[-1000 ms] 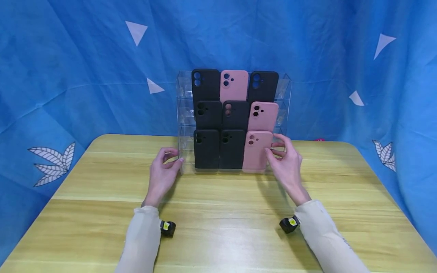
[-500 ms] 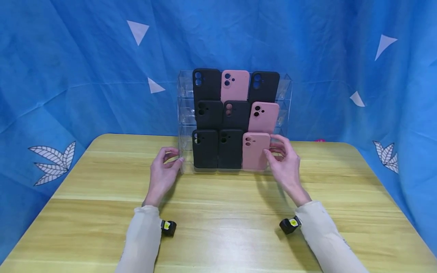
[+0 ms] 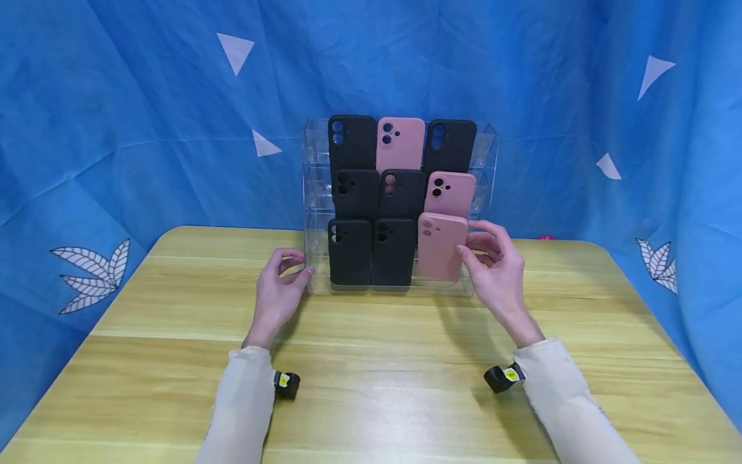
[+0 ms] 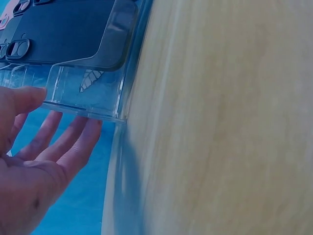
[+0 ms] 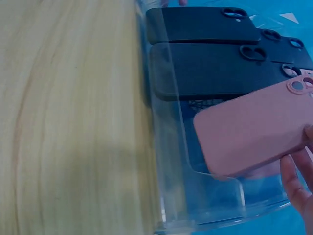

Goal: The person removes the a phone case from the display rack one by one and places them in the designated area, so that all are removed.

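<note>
A clear stepped display rack (image 3: 316, 248) stands at the back of the table. It holds black and pink phone cases in three rows. My right hand (image 3: 500, 274) pinches a pink phone case (image 3: 442, 250) by its right edge, thumb in front and fingers behind. In the right wrist view this pink case (image 5: 254, 132) slants inside the bottom tier, its lower end raised off the tier's floor. Beside it stand two black cases (image 3: 350, 252). My left hand (image 3: 279, 290) grips the rack's left side; the left wrist view shows the thumb and fingers at its clear wall (image 4: 88, 100).
Another pink case (image 3: 451, 193) sits in the middle tier behind the held one. The top tier bears a pink case (image 3: 400, 143) between two black ones. A blue curtain (image 3: 371, 58) hangs behind the wooden table (image 3: 371, 374).
After a small shift left, my right hand has raised the pink case and drawn it right, leaving a gap beside the black cases. The left hand stays at the rack's side.
</note>
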`<state>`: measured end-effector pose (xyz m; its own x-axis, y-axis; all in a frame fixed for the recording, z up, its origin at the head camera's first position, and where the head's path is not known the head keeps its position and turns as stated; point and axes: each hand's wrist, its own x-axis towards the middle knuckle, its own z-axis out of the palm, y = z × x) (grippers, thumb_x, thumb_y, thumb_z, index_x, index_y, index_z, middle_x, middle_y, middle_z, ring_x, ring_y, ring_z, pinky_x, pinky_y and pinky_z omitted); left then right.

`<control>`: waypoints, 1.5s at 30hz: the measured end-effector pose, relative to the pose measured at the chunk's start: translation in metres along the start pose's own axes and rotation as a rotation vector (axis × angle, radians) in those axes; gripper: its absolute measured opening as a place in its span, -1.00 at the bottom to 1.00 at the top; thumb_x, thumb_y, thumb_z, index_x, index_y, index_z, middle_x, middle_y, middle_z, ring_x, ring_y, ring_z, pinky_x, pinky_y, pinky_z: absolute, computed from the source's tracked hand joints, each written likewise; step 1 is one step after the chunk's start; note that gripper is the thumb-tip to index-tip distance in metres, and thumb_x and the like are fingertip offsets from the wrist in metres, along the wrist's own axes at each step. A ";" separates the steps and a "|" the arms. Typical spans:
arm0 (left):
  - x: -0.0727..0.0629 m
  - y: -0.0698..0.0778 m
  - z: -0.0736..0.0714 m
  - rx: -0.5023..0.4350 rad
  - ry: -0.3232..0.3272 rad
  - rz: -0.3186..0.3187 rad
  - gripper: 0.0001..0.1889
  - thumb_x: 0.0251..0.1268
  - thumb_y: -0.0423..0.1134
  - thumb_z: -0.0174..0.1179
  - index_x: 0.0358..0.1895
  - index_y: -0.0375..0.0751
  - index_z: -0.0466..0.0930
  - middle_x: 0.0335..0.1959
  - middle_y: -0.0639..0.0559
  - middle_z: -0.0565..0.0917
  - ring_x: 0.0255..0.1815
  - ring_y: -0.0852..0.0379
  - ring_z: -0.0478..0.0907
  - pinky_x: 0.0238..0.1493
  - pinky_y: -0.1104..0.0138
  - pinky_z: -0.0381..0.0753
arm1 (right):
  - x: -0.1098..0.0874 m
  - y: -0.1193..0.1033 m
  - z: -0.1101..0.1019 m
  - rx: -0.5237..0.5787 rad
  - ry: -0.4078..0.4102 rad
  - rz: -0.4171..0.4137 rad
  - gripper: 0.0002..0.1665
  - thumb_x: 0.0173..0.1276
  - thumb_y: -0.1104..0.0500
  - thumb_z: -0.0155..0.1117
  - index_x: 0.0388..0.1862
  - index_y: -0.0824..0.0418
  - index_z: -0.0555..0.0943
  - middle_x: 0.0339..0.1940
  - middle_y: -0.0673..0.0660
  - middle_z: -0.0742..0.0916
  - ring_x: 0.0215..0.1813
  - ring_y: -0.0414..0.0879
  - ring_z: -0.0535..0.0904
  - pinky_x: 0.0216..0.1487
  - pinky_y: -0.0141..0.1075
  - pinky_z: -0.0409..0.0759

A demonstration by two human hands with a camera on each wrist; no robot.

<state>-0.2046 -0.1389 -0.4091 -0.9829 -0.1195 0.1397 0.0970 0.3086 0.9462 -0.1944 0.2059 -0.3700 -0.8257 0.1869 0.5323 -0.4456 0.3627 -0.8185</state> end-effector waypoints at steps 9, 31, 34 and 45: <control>0.001 0.001 -0.002 -0.029 -0.027 -0.034 -0.67 0.42 -0.34 0.26 0.19 -0.21 0.48 0.23 -0.18 0.61 0.23 -0.19 0.65 0.22 0.04 0.71 | 0.005 -0.009 -0.006 0.094 -0.003 -0.059 -0.45 0.28 0.55 0.34 0.26 0.38 0.53 -0.19 -0.14 0.70 -0.23 -0.31 0.73 -0.14 -0.54 0.74; 0.001 0.001 -0.004 -0.016 -0.047 -0.057 -0.64 0.44 -0.29 0.26 0.22 -0.13 0.47 0.28 -0.17 0.61 0.35 -0.15 0.57 0.33 -0.02 0.63 | -0.010 -0.003 -0.011 0.315 -0.159 0.194 -0.44 0.32 0.57 0.25 0.25 0.22 0.51 -0.24 -0.07 0.79 -0.29 -0.24 0.80 -0.34 -0.37 0.79; 0.001 0.000 -0.004 -0.012 -0.051 -0.070 -0.64 0.45 -0.28 0.25 0.24 -0.13 0.47 0.30 -0.17 0.60 0.35 -0.15 0.57 0.35 -0.01 0.62 | -0.013 -0.002 -0.010 0.314 -0.181 0.212 -0.44 0.32 0.56 0.25 0.25 0.22 0.50 -0.26 -0.08 0.79 -0.28 -0.25 0.80 -0.34 -0.39 0.79; 0.000 -0.001 -0.004 -0.007 -0.064 -0.103 -0.62 0.46 -0.24 0.24 0.26 -0.15 0.47 0.36 -0.14 0.58 0.32 -0.18 0.60 0.31 0.00 0.65 | -0.027 0.004 0.000 0.332 -0.251 0.268 -0.43 0.29 0.58 0.25 0.24 0.23 0.48 -0.29 -0.11 0.78 -0.28 -0.28 0.80 -0.37 -0.34 0.80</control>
<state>-0.2039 -0.1425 -0.4086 -0.9957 -0.0896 0.0231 -0.0040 0.2909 0.9568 -0.1737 0.2018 -0.3876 -0.9659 -0.0070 0.2587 -0.2588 0.0135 -0.9658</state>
